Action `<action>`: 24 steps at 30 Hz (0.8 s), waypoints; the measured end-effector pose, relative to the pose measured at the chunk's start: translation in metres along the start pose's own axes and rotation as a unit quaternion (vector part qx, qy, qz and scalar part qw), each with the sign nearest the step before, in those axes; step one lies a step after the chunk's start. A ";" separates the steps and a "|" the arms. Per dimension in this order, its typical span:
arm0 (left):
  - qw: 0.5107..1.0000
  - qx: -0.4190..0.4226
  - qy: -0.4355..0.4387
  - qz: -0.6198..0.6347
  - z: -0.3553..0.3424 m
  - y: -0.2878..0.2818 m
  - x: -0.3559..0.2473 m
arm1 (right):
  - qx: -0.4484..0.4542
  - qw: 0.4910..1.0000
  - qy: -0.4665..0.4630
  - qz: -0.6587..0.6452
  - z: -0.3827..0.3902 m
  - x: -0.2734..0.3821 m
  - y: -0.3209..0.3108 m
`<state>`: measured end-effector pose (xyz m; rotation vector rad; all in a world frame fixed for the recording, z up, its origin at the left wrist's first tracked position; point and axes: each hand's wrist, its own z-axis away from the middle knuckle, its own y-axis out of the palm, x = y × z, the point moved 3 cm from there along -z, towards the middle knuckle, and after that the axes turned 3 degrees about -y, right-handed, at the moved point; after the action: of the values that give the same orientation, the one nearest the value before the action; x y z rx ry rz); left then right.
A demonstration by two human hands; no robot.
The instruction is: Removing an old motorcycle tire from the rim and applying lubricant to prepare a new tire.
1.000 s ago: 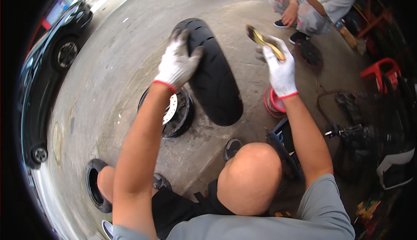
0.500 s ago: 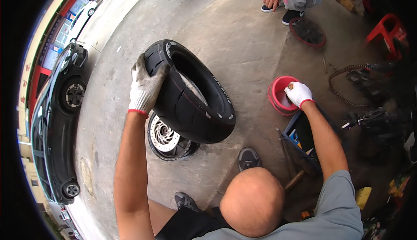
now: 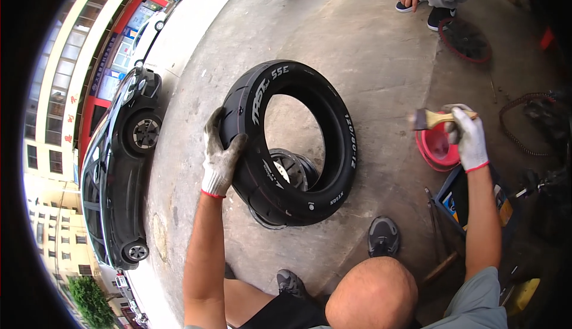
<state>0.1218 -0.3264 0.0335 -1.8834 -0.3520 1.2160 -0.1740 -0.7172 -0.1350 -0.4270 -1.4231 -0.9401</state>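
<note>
A black motorcycle tyre is held up with its opening facing me. My left hand, in a white glove with a grey palm, grips its left side, thumb over the sidewall and fingers round the tread. Through the tyre's hole shows part of a wheel rim with a brake disc, lying on the ground; the tyre hides the rest. My gloved right hand is closed round the wooden handle of a flat paintbrush. The brush's bristles point left, above a pink-red bucket with pale residue inside.
An open toolbox stands by my right forearm, with long bars beside it. A chain lies at the right. A person crouches at the far side near a dark disc-shaped part. A black car is parked at the left.
My right hand has lifted out of the bucket, bringing the brush into sight. The tyre has turned so its opening faces me more fully. The whole view has shifted.
</note>
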 end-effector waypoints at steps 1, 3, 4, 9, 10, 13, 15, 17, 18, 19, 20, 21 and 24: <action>1.000 0.003 0.000 0.014 0.000 0.000 0.003 | 0.029 0.997 0.015 -0.069 0.003 -0.007 0.022; 1.000 0.012 -0.004 0.025 0.001 0.000 0.005 | 0.086 0.983 0.048 -0.157 0.008 -0.025 0.070; 1.000 0.012 -0.003 0.018 0.001 0.000 0.005 | 0.116 0.975 0.066 -0.178 0.012 -0.032 0.094; 0.999 0.021 -0.007 0.037 0.005 0.002 0.004 | 0.278 0.897 0.110 -0.324 0.021 -0.051 0.208; 0.999 0.018 -0.006 0.044 0.005 0.003 0.002 | 0.296 0.888 0.111 -0.334 0.020 -0.052 0.222; 0.999 0.020 -0.012 0.031 0.005 0.001 0.003 | 0.321 0.881 0.105 -0.333 0.009 -0.051 0.257; 0.999 0.020 -0.018 0.033 0.005 0.001 0.002 | 0.282 0.895 0.076 -0.338 -0.014 -0.057 0.270; 0.998 0.020 -0.020 0.050 0.006 0.001 0.004 | 0.192 0.925 0.070 -0.319 -0.042 -0.067 0.272; 0.998 0.019 -0.022 0.050 0.006 0.001 0.006 | 0.144 0.942 0.061 -0.297 -0.050 -0.071 0.271; 0.998 0.020 -0.023 0.055 0.005 0.002 0.007 | 0.145 0.942 0.062 -0.296 -0.050 -0.076 0.273; 0.998 0.021 -0.024 0.061 0.005 0.004 0.008 | 0.124 0.953 0.021 -0.274 -0.051 -0.078 0.272; 0.998 0.021 -0.025 0.061 0.004 0.005 0.010 | 0.105 0.962 -0.019 -0.252 -0.050 -0.079 0.274; 0.998 0.011 -0.028 0.048 0.003 -0.001 0.016 | 0.264 0.939 -0.119 -0.186 0.012 -0.045 0.282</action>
<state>0.1270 -0.3142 0.0242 -1.8686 -0.2807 1.3341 0.0378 -0.5287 -0.0979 0.1450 -1.9479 -0.7703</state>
